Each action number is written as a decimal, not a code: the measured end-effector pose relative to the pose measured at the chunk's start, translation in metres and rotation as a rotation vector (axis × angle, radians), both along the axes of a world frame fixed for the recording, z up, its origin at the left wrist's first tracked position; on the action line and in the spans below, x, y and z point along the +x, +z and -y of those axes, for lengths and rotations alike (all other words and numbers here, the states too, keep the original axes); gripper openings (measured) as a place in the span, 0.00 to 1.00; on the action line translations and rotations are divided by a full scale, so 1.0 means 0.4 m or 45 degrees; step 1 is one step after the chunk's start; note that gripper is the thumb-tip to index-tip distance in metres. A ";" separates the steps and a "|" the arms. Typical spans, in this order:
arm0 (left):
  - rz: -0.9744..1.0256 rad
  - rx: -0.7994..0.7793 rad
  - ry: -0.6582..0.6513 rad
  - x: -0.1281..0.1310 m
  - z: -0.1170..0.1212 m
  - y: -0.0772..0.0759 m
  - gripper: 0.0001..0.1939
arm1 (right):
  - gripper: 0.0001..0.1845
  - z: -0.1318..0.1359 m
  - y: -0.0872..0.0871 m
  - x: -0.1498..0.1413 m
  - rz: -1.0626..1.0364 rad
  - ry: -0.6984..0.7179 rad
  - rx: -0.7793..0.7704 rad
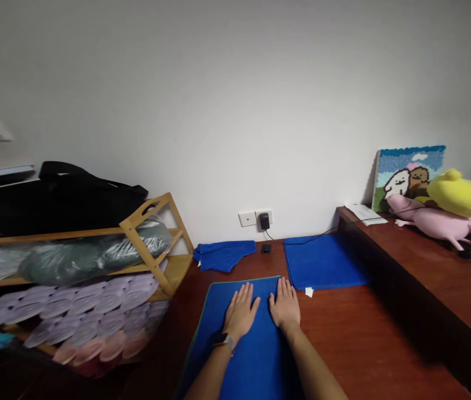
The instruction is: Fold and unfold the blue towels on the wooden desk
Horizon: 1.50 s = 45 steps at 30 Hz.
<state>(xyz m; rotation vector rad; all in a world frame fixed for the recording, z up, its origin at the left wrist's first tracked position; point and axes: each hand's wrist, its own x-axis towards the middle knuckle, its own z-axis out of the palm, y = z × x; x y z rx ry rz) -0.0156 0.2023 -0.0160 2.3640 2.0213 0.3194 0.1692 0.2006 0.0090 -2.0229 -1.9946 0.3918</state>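
A blue cloth point(256, 366) with a green edge lies spread on the reddish-brown wooden surface in front of me. My left hand point(241, 312) rests flat on its upper middle, fingers stretched out, with a watch on the wrist. Near the cloth's top right edge, my right hand point(284, 304) also lies flat, palm down and fingers straight. Neither hand grips anything. Behind to the right lies a flat blue cloth point(322, 261) with a white tag. A crumpled blue cloth point(223, 254) sits against the wall at the back left.
A black adapter point(264, 221) is plugged into the wall socket, its cord running right. On the left, a wooden rack point(147, 244) holds slippers point(87, 297) and a black bag point(64, 203). Plush toys point(435, 222) and a dog picture point(406, 175) occupy the raised right surface point(431, 278).
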 end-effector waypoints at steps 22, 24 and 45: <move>-0.067 0.037 0.263 -0.255 0.030 -0.009 0.40 | 0.39 0.006 0.001 0.001 0.053 0.001 0.004; -0.089 0.029 0.269 -0.256 0.030 -0.006 0.40 | 0.39 0.007 0.004 0.000 0.040 0.002 -0.001; -0.055 0.005 0.000 -0.106 0.064 -0.017 0.37 | 0.39 -0.001 0.003 0.003 -0.071 0.009 -0.015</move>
